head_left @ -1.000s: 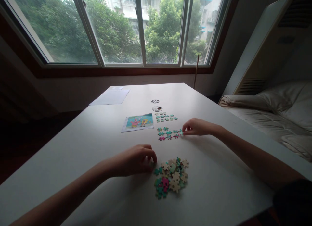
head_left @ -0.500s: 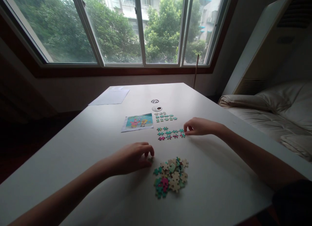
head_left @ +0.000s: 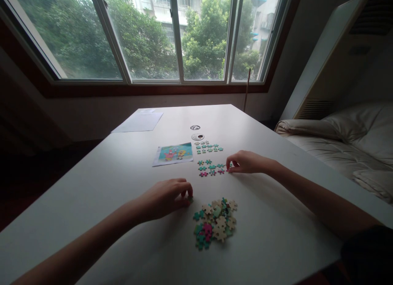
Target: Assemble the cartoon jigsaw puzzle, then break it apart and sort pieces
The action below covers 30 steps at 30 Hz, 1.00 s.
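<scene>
Your right grip [head_left: 245, 162] is pinched on the end piece [head_left: 229, 168] of the near row [head_left: 211, 168], at 1 o'clock from the loose pile. Your left grip [head_left: 167, 197] is curled with its fingertips [head_left: 188, 193] down on the white tabletop [head_left: 101, 186], just at the pile's 10 o'clock. You cannot tell whether it holds a piece. A paper sheet [head_left: 139, 122] lies at the tabletop's 11 o'clock. The cartoon picture [head_left: 174, 153] sits at its centre. The loose pile [head_left: 215, 223] lies at 6 o'clock. A farther row [head_left: 208, 147] lies at the picture's 3 o'clock.
</scene>
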Each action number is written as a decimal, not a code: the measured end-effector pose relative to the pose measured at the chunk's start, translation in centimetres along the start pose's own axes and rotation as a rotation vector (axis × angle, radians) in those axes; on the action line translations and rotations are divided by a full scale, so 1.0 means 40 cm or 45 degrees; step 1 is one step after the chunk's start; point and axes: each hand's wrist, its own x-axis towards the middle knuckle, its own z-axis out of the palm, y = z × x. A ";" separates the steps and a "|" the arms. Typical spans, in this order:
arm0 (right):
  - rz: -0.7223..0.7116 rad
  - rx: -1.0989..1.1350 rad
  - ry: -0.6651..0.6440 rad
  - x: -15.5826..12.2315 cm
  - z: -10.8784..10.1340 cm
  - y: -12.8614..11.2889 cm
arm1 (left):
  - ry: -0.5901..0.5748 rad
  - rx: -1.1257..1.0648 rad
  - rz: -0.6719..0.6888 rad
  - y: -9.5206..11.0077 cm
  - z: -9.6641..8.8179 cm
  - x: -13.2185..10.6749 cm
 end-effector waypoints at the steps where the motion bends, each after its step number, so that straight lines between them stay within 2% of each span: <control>1: 0.003 0.000 0.001 0.000 0.000 -0.001 | 0.001 0.002 -0.004 0.002 0.000 -0.001; 9: -0.051 -0.024 0.125 0.004 0.006 -0.009 | 0.012 0.095 -0.110 0.011 0.008 0.004; 13: -0.142 0.006 0.154 0.006 0.015 -0.026 | 0.016 0.160 -0.104 0.017 0.011 0.005; 17: -0.243 -0.001 0.175 0.004 0.027 -0.055 | 0.081 0.281 -0.066 0.029 0.015 0.005; 22: -0.351 0.012 0.184 -0.004 0.041 -0.102 | 0.223 0.256 -0.075 0.017 0.023 0.016; 27: -0.342 0.117 0.244 -0.003 0.069 -0.158 | 0.502 -0.085 -0.119 -0.015 0.042 0.036; 30: -0.290 0.234 0.317 -0.001 0.092 -0.191 | 0.629 -0.266 -0.113 -0.016 0.055 0.045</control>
